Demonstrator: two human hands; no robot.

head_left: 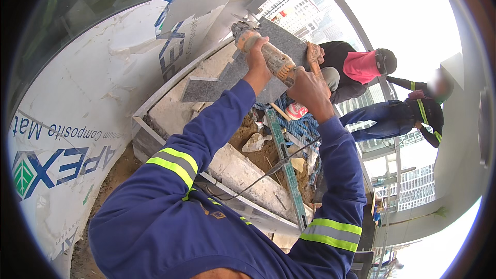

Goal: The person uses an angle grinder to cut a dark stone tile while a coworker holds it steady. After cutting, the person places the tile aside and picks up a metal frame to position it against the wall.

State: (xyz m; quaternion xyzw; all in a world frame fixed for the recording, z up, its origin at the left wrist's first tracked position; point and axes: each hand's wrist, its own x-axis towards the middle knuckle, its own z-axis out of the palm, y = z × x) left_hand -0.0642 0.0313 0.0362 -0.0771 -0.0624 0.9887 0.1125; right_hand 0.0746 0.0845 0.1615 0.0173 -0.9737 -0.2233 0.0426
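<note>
Both my hands are wrapped round a dusty orange angle grinder (276, 61), held out in front of me. My left hand (257, 56) grips its body close to the head, while my right hand (309, 90) closes round the rear end. The grinder's head lies over the edge of a dark grey stone slab (289, 40); its disc is hard to make out. Against the slab's far right edge rests a co-worker's hand (313, 54). A notched grey stone piece (200, 89) sits to the left, on the pale ledge.
A crouching co-worker (343, 67) is close on the right, another person (398, 111) behind. A green straight bar (288, 170), blue rope (310, 126) and a black cord (263, 175) lie below my arms. White composite panels (129, 67) line the left.
</note>
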